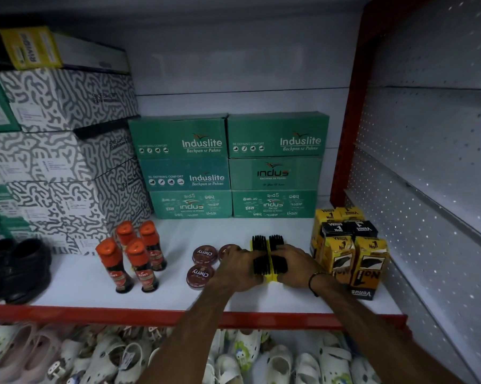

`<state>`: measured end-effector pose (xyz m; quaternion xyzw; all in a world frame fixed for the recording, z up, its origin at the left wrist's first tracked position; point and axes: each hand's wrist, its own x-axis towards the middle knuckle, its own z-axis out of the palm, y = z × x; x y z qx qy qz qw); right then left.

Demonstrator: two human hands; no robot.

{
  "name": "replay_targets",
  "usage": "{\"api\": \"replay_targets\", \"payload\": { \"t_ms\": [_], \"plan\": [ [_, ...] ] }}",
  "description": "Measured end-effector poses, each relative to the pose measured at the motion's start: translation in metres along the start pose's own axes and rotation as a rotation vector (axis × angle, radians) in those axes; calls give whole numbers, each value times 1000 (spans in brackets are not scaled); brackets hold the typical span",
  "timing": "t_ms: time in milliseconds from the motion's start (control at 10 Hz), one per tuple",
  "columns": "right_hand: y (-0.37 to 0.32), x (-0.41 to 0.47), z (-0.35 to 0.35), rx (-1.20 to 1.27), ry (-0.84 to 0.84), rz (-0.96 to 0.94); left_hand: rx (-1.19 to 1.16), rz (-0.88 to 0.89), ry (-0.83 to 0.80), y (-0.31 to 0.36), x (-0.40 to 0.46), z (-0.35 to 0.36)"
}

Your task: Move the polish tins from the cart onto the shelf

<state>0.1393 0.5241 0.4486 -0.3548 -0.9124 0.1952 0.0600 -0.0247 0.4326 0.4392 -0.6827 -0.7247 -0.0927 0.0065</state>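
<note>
Three round maroon polish tins lie flat on the white shelf (75,289): one at the back (205,254), one nearer the front (200,276), and a third (226,250) partly hidden behind my left hand (238,268). Both hands rest on the shelf around two yellow-backed shoe brushes with black bristles (269,260). My left hand grips the left brush, and my right hand (296,266) grips the right brush. The brushes stand side by side, touching. No cart is in view.
Several orange-capped liquid polish bottles (134,256) stand left of the tins. Yellow and black brush boxes (350,248) stand at the right. Green shoe boxes (228,164) are stacked behind, patterned boxes (59,151) and black shoes (14,270) at the left. White sandals (261,358) fill the level below.
</note>
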Motion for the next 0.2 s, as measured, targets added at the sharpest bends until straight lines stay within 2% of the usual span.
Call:
{"api": "replay_targets", "payload": {
  "t_ms": [100,200],
  "plan": [
    [-3,-2,0,-17,-26,3,-26,16,-2,-2,0,3],
    [-5,0,-5,-36,24,9,-104,-99,-2,-11,-1,3]
  ]
}}
